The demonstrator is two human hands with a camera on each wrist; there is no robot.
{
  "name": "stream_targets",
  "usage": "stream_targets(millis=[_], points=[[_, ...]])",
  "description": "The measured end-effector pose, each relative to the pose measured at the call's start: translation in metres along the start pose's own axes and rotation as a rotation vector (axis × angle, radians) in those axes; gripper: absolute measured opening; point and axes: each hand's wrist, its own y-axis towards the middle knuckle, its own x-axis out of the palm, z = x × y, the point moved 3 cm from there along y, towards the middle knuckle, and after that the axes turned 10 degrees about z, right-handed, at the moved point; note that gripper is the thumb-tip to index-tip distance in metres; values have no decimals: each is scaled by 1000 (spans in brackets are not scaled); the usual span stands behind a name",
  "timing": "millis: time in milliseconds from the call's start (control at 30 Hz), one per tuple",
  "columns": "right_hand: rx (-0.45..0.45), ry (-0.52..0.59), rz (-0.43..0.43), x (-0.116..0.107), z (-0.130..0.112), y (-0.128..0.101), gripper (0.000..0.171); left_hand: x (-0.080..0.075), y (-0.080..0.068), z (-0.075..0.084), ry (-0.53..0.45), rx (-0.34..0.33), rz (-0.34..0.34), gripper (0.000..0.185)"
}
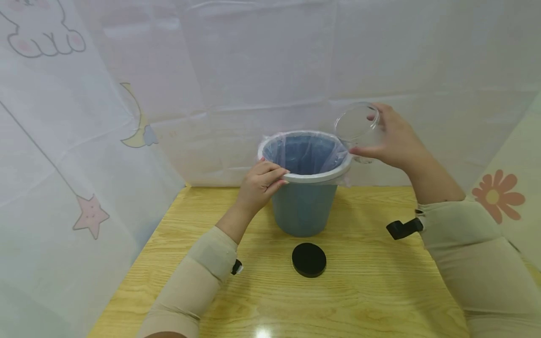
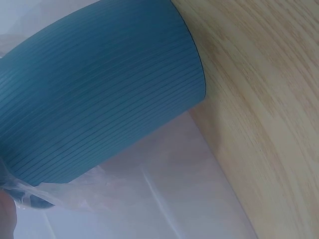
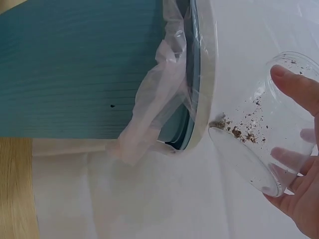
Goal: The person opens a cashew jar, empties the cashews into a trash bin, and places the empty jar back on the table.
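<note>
A blue trash can [image 1: 302,206] with a pale rim stands upright on the table, lined with a thin translucent bag [image 3: 157,94] folded over the rim. My left hand [image 1: 261,183] grips the rim at its near left side. On the far right, my right hand [image 1: 395,141] holds a clear jar [image 1: 359,131] tilted, its edge right at the rim. Brown crumbs [image 3: 244,132] cling inside the jar, thickest near the edge by the bin. In the left wrist view the can's ribbed side [image 2: 104,89] fills much of the picture, with only a fingertip showing.
A round black lid [image 1: 309,259] lies on the wood-grain table [image 1: 236,300] in front of the can. Behind stands a pale cloth backdrop [image 1: 262,70] printed with a star, a moon and a flower. It hangs close behind the can.
</note>
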Motion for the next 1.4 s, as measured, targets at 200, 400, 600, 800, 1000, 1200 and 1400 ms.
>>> stream_targets(millis=[200,400,600,800,1000,1200,1400], points=[[47,120,1,-3,7,-10,104,2,-1,-2,4,1,-6,25],[68,224,4,-3,18,-24,97,3,-3,-3,8,-4,-18,25],[56,311,26,-3,27,-41,92,4,-3,-4,3,-11,-17,25],[42,407,54,-5,32,-57,88,5,-2,-2,16,0,-15,25],[26,497,67,-5,38,-64,87,3,-1,-3,8,0,-10,25],[44,622,58,0,44,-71,86,2,-1,-4,10,7,-6,25],[24,731,30,3,49,-77,84,1,-1,-4,10,9,-3,25]])
